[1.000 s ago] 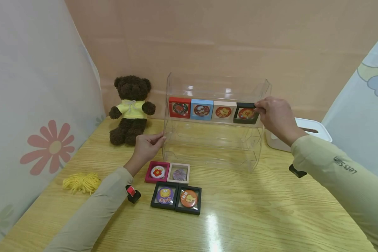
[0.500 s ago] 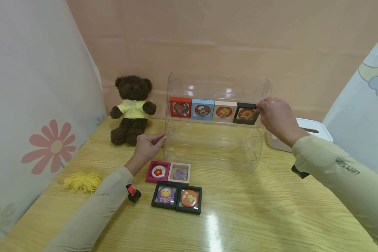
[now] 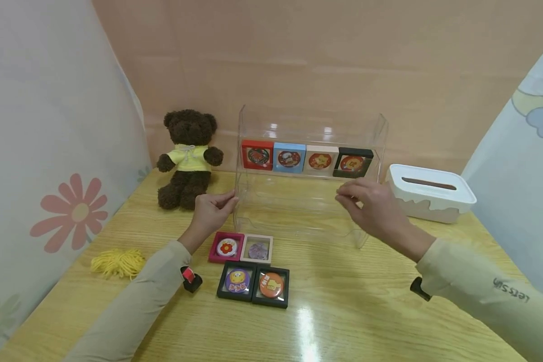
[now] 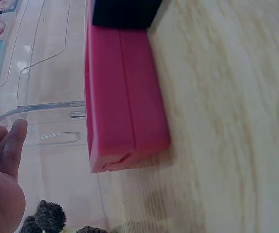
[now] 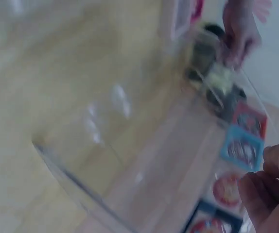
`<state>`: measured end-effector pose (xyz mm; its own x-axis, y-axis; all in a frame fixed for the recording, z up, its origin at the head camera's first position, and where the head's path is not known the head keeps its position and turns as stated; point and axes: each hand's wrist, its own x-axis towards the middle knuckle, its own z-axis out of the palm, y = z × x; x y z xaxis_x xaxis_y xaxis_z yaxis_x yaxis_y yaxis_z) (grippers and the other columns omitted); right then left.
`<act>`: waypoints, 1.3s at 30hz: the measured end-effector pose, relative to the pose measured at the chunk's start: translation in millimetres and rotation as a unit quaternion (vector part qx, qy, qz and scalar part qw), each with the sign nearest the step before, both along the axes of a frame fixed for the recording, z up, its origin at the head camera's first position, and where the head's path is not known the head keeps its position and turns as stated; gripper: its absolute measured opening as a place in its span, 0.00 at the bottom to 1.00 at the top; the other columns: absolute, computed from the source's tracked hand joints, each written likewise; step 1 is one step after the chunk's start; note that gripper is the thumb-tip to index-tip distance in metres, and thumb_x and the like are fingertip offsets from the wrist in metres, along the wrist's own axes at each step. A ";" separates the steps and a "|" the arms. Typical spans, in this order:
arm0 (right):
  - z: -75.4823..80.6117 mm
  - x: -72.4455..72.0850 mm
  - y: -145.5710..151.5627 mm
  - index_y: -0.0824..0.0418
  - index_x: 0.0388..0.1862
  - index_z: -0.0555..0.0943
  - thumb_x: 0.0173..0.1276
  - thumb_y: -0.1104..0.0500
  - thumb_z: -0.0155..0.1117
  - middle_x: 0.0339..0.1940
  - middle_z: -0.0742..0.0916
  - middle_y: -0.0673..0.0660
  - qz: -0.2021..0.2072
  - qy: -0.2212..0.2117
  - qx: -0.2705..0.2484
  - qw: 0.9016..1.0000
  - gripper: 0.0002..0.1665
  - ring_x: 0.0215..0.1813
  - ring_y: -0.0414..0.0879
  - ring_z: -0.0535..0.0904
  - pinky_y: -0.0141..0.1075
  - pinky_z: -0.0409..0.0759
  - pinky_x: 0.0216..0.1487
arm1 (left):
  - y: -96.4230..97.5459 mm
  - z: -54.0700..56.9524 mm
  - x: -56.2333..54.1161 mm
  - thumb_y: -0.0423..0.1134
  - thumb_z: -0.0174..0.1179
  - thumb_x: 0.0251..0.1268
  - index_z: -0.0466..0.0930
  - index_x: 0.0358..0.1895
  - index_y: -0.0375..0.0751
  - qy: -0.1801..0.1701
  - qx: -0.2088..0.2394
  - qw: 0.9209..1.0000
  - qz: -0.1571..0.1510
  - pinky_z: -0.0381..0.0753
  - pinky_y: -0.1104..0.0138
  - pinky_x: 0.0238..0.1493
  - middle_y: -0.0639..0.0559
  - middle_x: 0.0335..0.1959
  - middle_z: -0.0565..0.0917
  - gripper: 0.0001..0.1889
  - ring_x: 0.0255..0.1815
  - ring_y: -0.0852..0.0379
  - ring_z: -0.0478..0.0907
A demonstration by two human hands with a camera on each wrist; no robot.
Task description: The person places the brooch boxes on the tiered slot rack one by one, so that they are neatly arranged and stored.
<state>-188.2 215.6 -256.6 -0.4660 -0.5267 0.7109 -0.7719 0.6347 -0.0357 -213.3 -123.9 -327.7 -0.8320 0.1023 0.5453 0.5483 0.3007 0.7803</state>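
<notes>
A clear acrylic rack (image 3: 298, 131) stands at the back of the table. On its upper shelf, a red frame (image 3: 257, 155), a light blue frame (image 3: 289, 158), a cream frame (image 3: 320, 161) and a black frame (image 3: 353, 163) line up, each with a round badge inside. My left hand (image 3: 210, 213) pinches the rack's left side panel between thumb and fingers. In front of the rack's right half, below the black frame, my right hand (image 3: 375, 208) hangs with loosely bent fingers and nothing between them. The right wrist view is blurred.
Before the rack lie a magenta frame (image 3: 226, 247), another cream frame (image 3: 257, 249) and two black frames (image 3: 236, 280), all with badges. A teddy bear (image 3: 190, 158) sits at left, yellow yarn (image 3: 118, 263) nearer. A white tissue box (image 3: 432, 193) stands at right.
My right hand has let go of the black frame on the upper shelf and moved down and toward me. The left hand stays at the rack's side.
</notes>
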 end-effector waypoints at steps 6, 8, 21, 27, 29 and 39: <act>-32.8 24.5 -21.1 0.64 0.33 0.85 0.56 0.67 0.72 0.33 0.85 0.54 0.035 -0.094 0.036 0.994 0.06 0.31 0.41 0.81 0.34 0.81 0.29 | 0.2 -0.4 0.3 0.23 0.60 0.61 0.79 0.45 0.18 0.012 -0.007 1.000 0.005 0.79 0.78 0.28 0.30 0.35 0.82 0.11 0.30 0.38 0.83; -40.8 31.5 -27.1 0.64 0.35 0.85 0.57 0.65 0.71 0.34 0.85 0.53 0.040 -0.133 0.046 0.989 0.06 0.32 0.42 0.81 0.33 0.81 0.30 | 0.0 -0.7 -0.2 0.23 0.60 0.61 0.79 0.45 0.18 0.013 -0.007 1.000 0.005 0.79 0.77 0.28 0.29 0.35 0.82 0.11 0.31 0.38 0.83; -82.0 54.8 -56.1 0.69 0.51 0.80 0.62 0.52 0.69 0.46 0.83 0.59 0.079 -0.346 0.099 0.930 0.25 0.41 0.50 0.81 0.34 0.81 0.37 | -1.3 -2.4 -1.2 0.23 0.60 0.61 0.79 0.45 0.19 0.014 -0.004 1.000 -0.001 0.79 0.77 0.29 0.29 0.36 0.81 0.11 0.32 0.38 0.83; -94.5 58.3 -65.4 0.72 0.57 0.75 0.58 0.45 0.71 0.51 0.80 0.59 0.068 -0.383 0.122 0.913 0.39 0.45 0.50 0.80 0.40 0.80 0.45 | -2.2 -4.0 -2.3 0.23 0.60 0.61 0.79 0.45 0.19 0.023 -0.008 1.000 -0.001 0.79 0.77 0.28 0.30 0.35 0.82 0.11 0.30 0.38 0.83; -97.4 58.3 -67.6 0.72 0.57 0.75 0.57 0.44 0.72 0.51 0.80 0.59 0.066 -0.378 0.127 0.915 0.40 0.45 0.48 0.80 0.42 0.79 0.48 | -2.3 -3.7 -2.4 0.23 0.60 0.61 0.79 0.45 0.19 0.022 -0.010 1.000 0.000 0.79 0.77 0.28 0.30 0.34 0.82 0.10 0.30 0.39 0.83; -103.9 56.0 -71.2 0.70 0.55 0.77 0.53 0.40 0.72 0.46 0.82 0.56 0.042 -0.373 0.143 0.916 0.41 0.47 0.47 0.77 0.44 0.77 0.49 | -1.5 -2.2 -1.7 0.23 0.60 0.61 0.79 0.45 0.20 0.006 -0.007 1.000 0.001 0.79 0.77 0.28 0.31 0.35 0.82 0.11 0.31 0.39 0.83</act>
<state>-132.2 144.4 -360.5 -0.7153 -0.6978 0.0376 -0.6466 0.6404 -0.4144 -214.9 -125.4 -329.9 -0.8258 0.1082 0.5535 0.5567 0.3135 0.7693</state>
